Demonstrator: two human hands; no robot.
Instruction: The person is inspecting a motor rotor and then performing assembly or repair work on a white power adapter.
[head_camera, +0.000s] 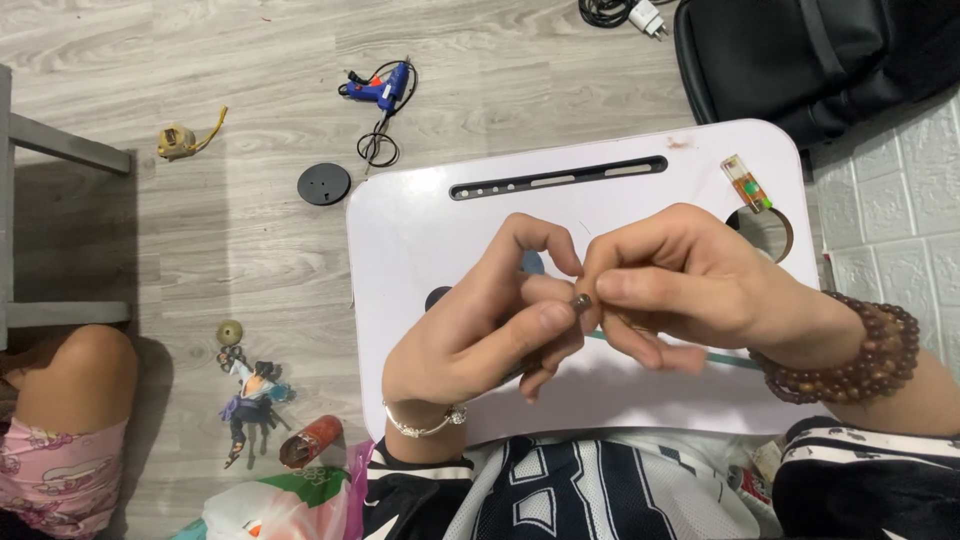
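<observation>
Both my hands meet over a white lap table (420, 240). My left hand (480, 330), with a silver bracelet on the wrist, and my right hand (680, 280), with a brown bead bracelet, pinch a small dark piece (581, 300) between their fingertips. A blue-grey part (533, 263) shows just behind my left fingers, mostly hidden. A thin teal stick (735, 360) lies on the table under my right wrist.
A small orange and green lighter (748, 185) lies by the table's round cup hole. On the wood floor are a blue glue gun (385, 88), a black disc (324, 184), a toy figure (250, 400), a red tube (312, 441) and a black bag (820, 60). Another person's knee (75, 375) is at left.
</observation>
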